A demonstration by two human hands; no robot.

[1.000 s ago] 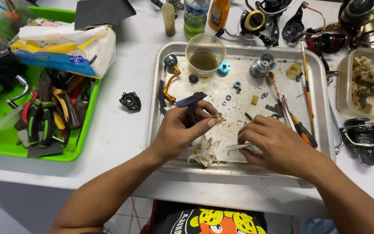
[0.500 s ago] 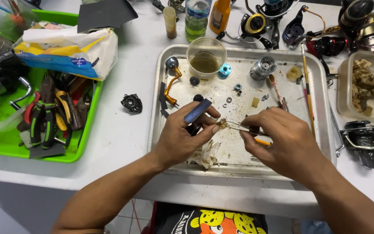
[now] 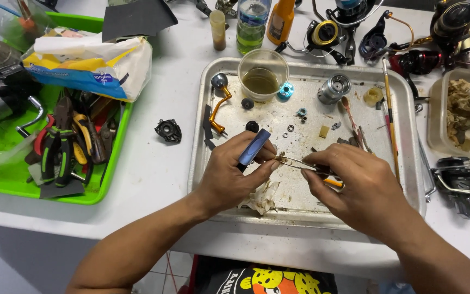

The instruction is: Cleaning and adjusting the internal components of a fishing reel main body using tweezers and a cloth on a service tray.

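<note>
Bare room is left along the near floor of the dented metal tray point(image 3: 208, 179); farther in, passage is blocked by a clear plastic cup point(image 3: 263, 73) and a silver metal spool point(image 3: 333, 89).

- Dull, stained rectangular metal tray point(image 3: 403, 163), smooth but grimy.
- Glossy dark-blue metal-look handle part point(image 3: 254, 147) in the left hand.
- Thin shiny metal tweezers point(image 3: 299, 162).
- Clear plastic cup point(image 3: 263, 73) at twelve o'clock.
- Crumpled, soiled paper tissue point(image 3: 261, 198).

White table point(image 3: 159, 179): metal tray point(image 3: 202, 147), green tray point(image 3: 112, 158), black reel cover point(image 3: 168, 130), bottles point(image 3: 251, 24), fishing reels point(image 3: 463, 179).
</note>
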